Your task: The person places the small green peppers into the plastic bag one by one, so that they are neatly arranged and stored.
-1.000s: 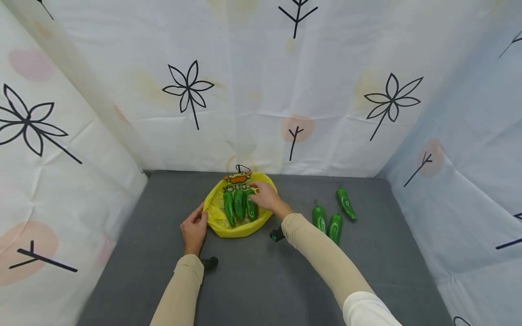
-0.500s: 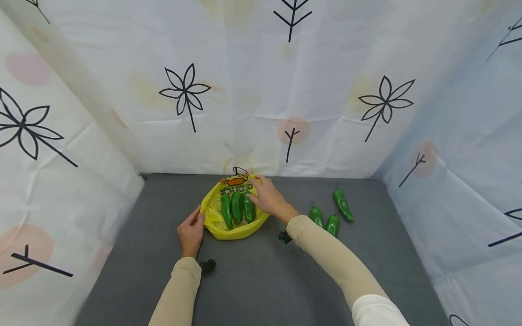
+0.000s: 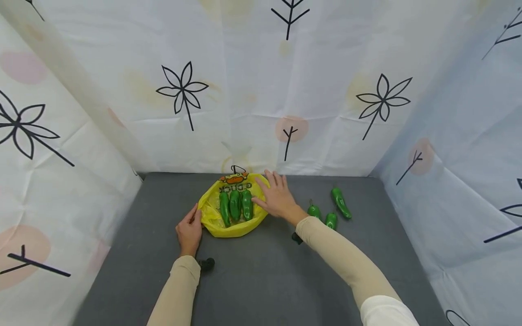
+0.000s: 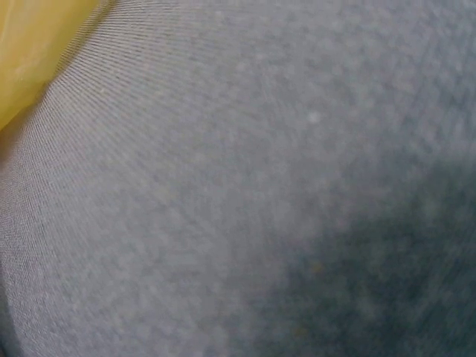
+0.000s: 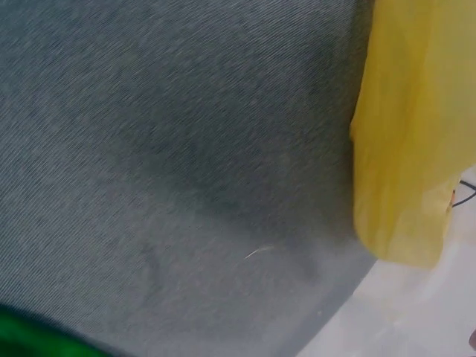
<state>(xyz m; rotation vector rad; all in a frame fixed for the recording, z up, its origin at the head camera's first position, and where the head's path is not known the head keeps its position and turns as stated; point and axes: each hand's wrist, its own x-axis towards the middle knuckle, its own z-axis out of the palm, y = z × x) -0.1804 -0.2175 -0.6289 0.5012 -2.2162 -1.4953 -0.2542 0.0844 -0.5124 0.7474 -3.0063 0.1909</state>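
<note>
A yellow plastic bag [image 3: 234,232], its mouth spread wide, lies near the table's back edge. Inside it, three green peppers [image 3: 247,206] rest side by side. At the bag's left rim my left hand [image 3: 189,233] pinches the plastic between thumb and fingers. My right hand [image 3: 278,198] is over the right rim with fingers spread, its thumb close to the rightmost pepper; whether it touches the plastic I cannot tell. The bag's edge [image 4: 33,52] enters the left wrist view at the corner, and its yellow side [image 5: 401,141] fills the right of the right wrist view.
On the grey table [image 3: 261,276], three more green peppers lie to the right: one farther back [image 3: 340,203], and two partly hidden by the right sleeve [image 3: 346,258]. A patterned white cloth [image 3: 244,104] stands behind the table and along both sides.
My right hand has let go of the rightmost pepper in the bag, moved slightly right and spread its fingers. The left hand keeps its hold on the rim.
</note>
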